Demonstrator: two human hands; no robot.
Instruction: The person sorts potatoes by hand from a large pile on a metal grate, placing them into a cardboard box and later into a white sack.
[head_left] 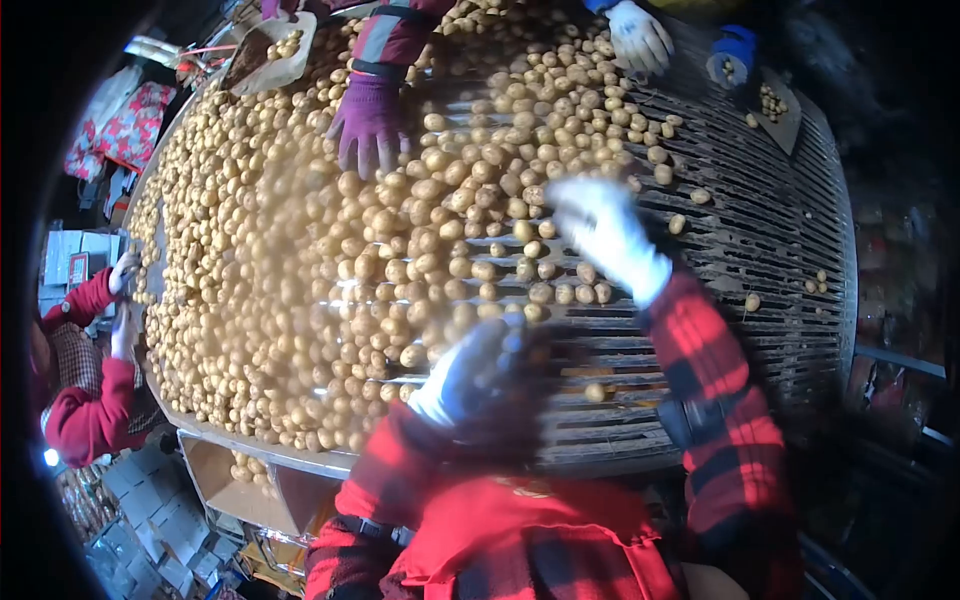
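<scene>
Small round potatoes [330,235] lie thickly over the left and middle of a slatted metal table [740,210]. My right hand [605,228], in a white glove, is at the right edge of the pile, over or against the potatoes there. Motion smears its fingers. Nearer my body, my left hand [470,372] is in a white and blue glove at the pile's front edge. It too is blurred, and whether it holds a potato cannot be made out. A single potato [595,392] rests on the slats to its right.
Across the table, a co-worker's purple-gloved hand [368,122] is over the potatoes, and another person's white-gloved hand [640,38] is farther right. A person in red sleeves [95,400] works at the left edge. A wooden box [225,485] stands below the front edge, and a tray [285,62] sits far left.
</scene>
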